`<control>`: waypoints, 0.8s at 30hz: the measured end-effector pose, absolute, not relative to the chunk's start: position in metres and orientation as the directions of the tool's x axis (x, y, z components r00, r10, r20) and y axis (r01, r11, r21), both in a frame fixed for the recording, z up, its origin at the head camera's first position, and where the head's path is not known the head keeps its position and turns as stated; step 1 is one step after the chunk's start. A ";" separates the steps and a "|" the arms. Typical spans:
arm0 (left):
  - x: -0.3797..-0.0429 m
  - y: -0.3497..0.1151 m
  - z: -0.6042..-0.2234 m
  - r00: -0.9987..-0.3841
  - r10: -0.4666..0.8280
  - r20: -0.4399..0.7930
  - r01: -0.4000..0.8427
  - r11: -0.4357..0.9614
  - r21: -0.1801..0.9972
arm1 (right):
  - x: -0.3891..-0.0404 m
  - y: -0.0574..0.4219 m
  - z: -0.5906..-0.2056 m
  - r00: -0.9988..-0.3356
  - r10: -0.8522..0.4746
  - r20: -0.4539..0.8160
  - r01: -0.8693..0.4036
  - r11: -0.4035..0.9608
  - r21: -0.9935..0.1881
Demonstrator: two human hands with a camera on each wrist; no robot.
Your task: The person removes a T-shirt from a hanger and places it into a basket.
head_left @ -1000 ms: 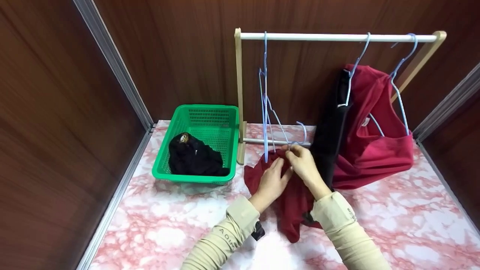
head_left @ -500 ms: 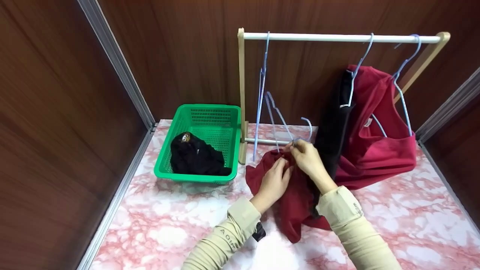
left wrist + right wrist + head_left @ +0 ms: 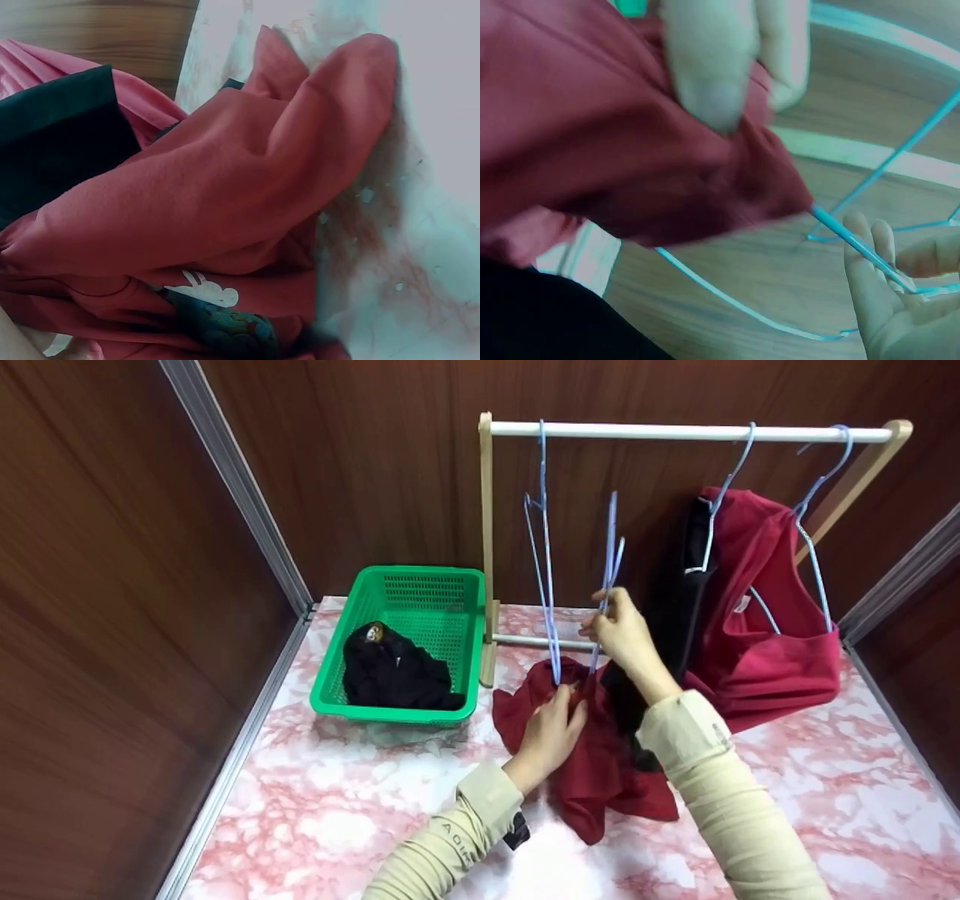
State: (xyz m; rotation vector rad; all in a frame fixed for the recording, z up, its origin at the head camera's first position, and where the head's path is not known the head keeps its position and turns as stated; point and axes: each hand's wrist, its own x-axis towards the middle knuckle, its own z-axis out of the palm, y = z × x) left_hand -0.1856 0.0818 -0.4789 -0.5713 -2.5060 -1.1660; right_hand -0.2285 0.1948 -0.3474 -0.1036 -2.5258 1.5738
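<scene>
Fingers of my left hand [image 3: 551, 727] pinch the edge of a dark red shirt [image 3: 581, 780] bunched on the table. A white rabbit print [image 3: 206, 290] shows on the shirt in the left wrist view. My right hand [image 3: 626, 634] grips a blue wire hanger [image 3: 611, 532], raised above the shirt. One end of this hanger goes into the red cloth, right beside the left fingertips, as the right wrist view shows. Shirt fabric hides that end.
Behind the hands stands a rack with a white rail [image 3: 645, 432]. A bare hanger [image 3: 545, 547], black trousers [image 3: 675, 607] and a red top [image 3: 780, 675] hang from it. A green basket [image 3: 322, 697] with a black garment [image 3: 394, 671] stands left.
My right hand has risen with the hanger, which has turned and stands more upright. The left hand stays on the shirt. The bare hanger on the rail has swung slightly.
</scene>
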 end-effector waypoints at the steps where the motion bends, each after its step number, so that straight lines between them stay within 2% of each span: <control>1: -0.185 0.081 -0.480 -0.877 0.221 0.427 0.469 0.586 0.661 | -0.230 0.195 -0.345 -0.985 0.138 0.100 -0.030 0.437 -0.899; 7: -0.187 0.078 -0.489 -0.907 0.221 0.358 0.417 0.596 0.687 | -0.239 0.201 -0.334 -0.977 0.160 0.143 -0.058 0.446 -0.893; 11: -0.188 0.077 -0.497 -0.905 0.247 0.346 0.423 0.607 0.672 | -0.244 0.206 -0.328 -0.962 0.210 0.174 -0.066 0.438 -0.897; 16: -0.191 0.076 -0.510 -0.910 0.292 0.295 0.415 0.639 0.647 | -0.246 0.211 -0.317 -0.963 0.198 0.183 -0.083 0.426 -0.901; 20: -0.199 0.075 -0.523 -0.926 0.279 0.255 0.378 0.666 0.643 | -0.245 0.214 -0.306 -0.973 0.152 0.173 -0.108 0.359 -0.927; 24: -0.205 0.078 -0.537 -0.919 0.207 0.336 0.378 0.708 0.597 | -0.243 0.215 -0.297 -0.978 0.111 0.174 -0.142 0.248 -0.958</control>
